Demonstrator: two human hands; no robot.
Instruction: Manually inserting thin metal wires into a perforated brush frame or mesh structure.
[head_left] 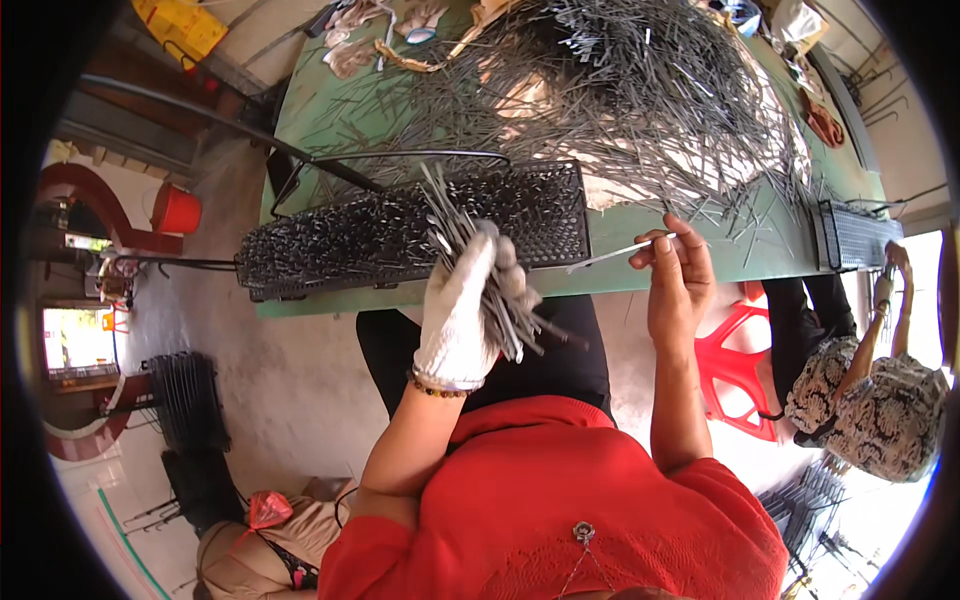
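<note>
My left hand (470, 300), in a white knitted glove, is wrapped round a bundle of thin grey metal strips (512, 322). The bundle slants across the palm and sticks out above and below the fist. Bare and raised to the right, my right hand (680, 280) pinches one thin strip (618, 255) between thumb and fingers, its free end pointing left. Behind the glove lies a long black perforated rack (350, 235) at the table's near edge. Many of its holes on the left hold upright pieces; holes at its right end show bare.
A large heap of loose strips (650, 90) covers much of the green table (740, 250). Black rods (240, 125) extend left from the rack. At right another person (870, 400) works at a second perforated rack (855, 237), beside a red plastic stool (735, 370). A red bucket (177, 208) stands left.
</note>
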